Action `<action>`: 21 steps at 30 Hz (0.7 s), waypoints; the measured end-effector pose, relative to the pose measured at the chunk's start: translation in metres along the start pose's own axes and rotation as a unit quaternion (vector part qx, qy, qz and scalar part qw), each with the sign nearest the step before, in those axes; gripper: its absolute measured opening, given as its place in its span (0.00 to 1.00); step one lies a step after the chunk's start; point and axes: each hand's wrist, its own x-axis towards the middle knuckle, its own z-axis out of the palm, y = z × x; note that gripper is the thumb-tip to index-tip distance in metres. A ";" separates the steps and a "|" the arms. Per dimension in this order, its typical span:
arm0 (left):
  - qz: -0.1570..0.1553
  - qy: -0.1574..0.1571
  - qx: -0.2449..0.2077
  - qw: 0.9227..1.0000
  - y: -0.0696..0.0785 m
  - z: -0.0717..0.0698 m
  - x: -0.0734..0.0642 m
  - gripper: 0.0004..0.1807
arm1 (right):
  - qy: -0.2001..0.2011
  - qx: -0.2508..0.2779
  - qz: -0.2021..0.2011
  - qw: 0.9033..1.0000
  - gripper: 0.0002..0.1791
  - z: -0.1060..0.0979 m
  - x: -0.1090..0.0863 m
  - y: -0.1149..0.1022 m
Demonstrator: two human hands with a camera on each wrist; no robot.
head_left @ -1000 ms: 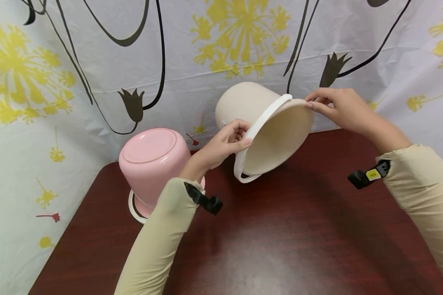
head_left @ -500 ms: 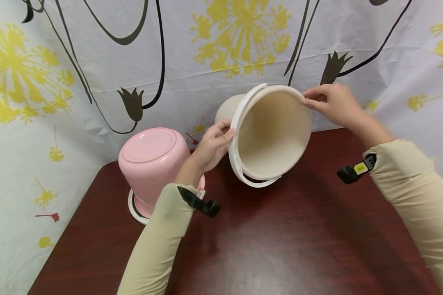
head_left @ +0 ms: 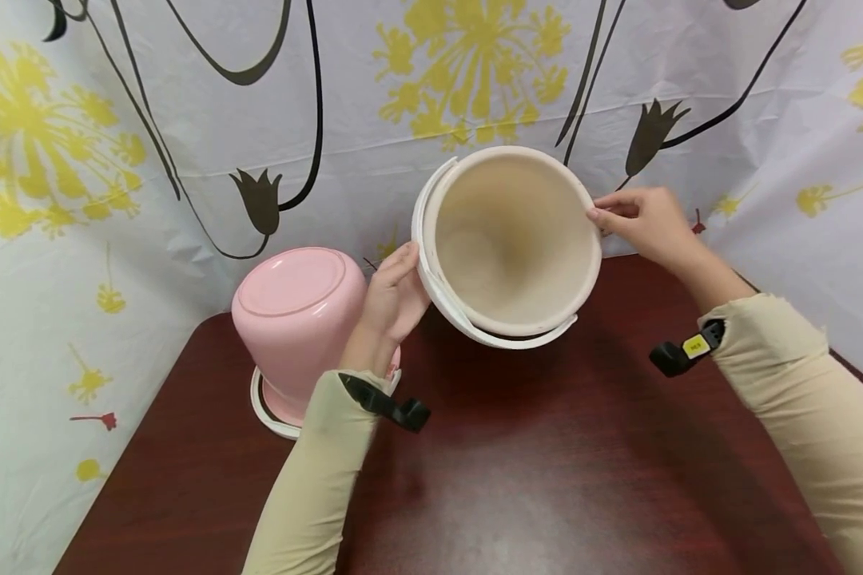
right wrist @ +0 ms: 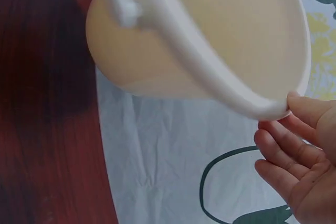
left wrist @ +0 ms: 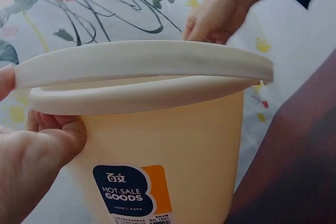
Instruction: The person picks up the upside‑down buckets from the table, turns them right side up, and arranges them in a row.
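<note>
A cream plastic bucket (head_left: 525, 247) is tipped on its side over the table, its round mouth turned toward me. Its white handle (head_left: 442, 297) lies along the left and lower part of the rim. My left hand (head_left: 390, 297) holds the bucket at the left; in the left wrist view the thumb is at the handle and the curled fingers are under the rim. On the bucket's outer wall is a blue and orange label (left wrist: 128, 190). With thumb and fingertips, my right hand (head_left: 650, 228) pinches the rim at the right, also plain in the right wrist view.
A pink bucket (head_left: 298, 343) stands upside down on the dark red table (head_left: 518, 463), left of my left forearm, its white handle (head_left: 269, 419) around the base. Behind hangs a white curtain (head_left: 359, 120) with yellow and grey flower prints, close to the cream bucket.
The cream bucket has turned so that its mouth faces me more fully. My left hand has moved left with the rim and handle; the right hand keeps its pinch. The pink bucket has not moved.
</note>
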 end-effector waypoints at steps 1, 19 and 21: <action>-0.001 0.011 -0.017 1.000 0.000 -0.001 0.000 0.20 | -0.004 0.013 0.004 1.000 0.21 0.001 -0.001 0.001; -0.087 0.103 -0.107 0.985 -0.007 -0.006 0.014 0.11 | -0.032 0.147 0.126 0.981 0.18 -0.012 0.000 -0.002; -0.099 0.108 -0.108 0.983 -0.008 -0.007 0.014 0.10 | -0.033 0.152 0.139 0.978 0.13 -0.012 0.001 0.001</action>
